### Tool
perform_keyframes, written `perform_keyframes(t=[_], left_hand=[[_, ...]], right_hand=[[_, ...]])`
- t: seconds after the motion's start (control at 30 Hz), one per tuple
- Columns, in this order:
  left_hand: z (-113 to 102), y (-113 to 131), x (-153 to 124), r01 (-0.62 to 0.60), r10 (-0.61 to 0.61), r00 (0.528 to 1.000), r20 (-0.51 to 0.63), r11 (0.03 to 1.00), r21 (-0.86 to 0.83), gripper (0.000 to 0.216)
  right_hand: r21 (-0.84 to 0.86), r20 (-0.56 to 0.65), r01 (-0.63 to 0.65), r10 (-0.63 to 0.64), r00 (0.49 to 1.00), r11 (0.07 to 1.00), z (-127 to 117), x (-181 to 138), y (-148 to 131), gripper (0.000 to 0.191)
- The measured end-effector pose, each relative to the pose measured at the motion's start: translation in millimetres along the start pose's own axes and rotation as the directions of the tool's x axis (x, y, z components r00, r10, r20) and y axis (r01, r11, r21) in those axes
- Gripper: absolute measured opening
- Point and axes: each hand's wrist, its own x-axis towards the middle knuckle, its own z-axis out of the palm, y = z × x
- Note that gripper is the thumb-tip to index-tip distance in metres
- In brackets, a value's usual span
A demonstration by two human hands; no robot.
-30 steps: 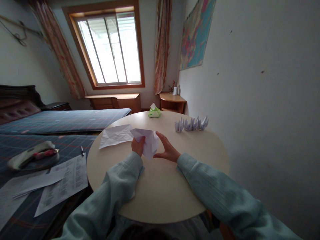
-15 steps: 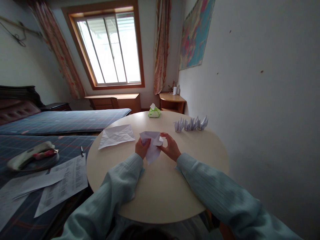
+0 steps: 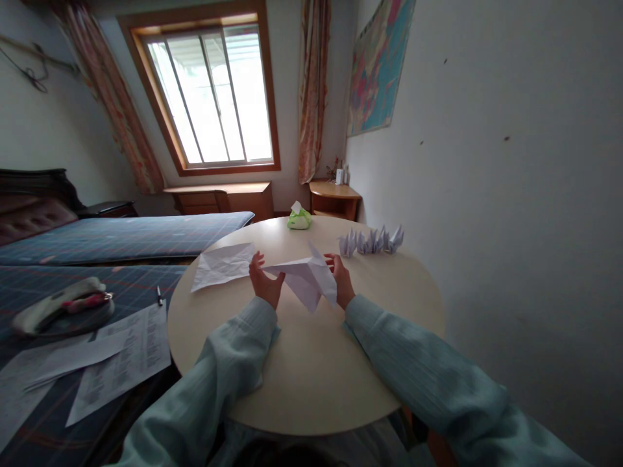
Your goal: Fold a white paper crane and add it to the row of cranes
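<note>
A partly folded white paper (image 3: 307, 280) is held up over the round beige table (image 3: 311, 363), spread into a wide pointed shape. My left hand (image 3: 264, 280) grips its left end with fingers closed on the edge. My right hand (image 3: 341, 279) holds the right side, fingers partly hidden behind the sheet. A creased flat white sheet (image 3: 222, 264) lies on the table just left of my left hand.
A row of several folded paper figures (image 3: 372, 241) stands at the table's far right. A green tissue pack (image 3: 300, 218) sits at the far edge. Printed papers (image 3: 117, 360), a pen (image 3: 159, 295) and a pouch (image 3: 61, 305) lie on the bed to the left.
The paper was bunched between my hands; both hands have moved apart and it is now pulled open into a wider, flatter shape.
</note>
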Motion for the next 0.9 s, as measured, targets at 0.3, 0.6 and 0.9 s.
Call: perform_keyframes(t=[0.3, 0.6, 0.9], left_hand=[[-7, 31, -6, -0.567, 0.465, 0.762, 0.451, 0.815, 0.117, 0.059], [-8, 28, -10, -0.476, 0.426, 0.726, 0.540, 0.878, -0.052, 0.043], [-7, 21, -9, -0.258, 0.255, 0.881, 0.399, 0.965, -0.047, 0.034]], right_hand=[[-0.026, -0.117, 0.207, -0.208, 0.971, 0.978, 2, -6, -5, 0.031], [-0.017, -0.020, 0.319, -0.320, 0.947, 0.948, 2, -11, -11, 0.042], [-0.036, 0.073, 0.347, -0.343, 0.936, 0.937, 0, -12, -16, 0.040]])
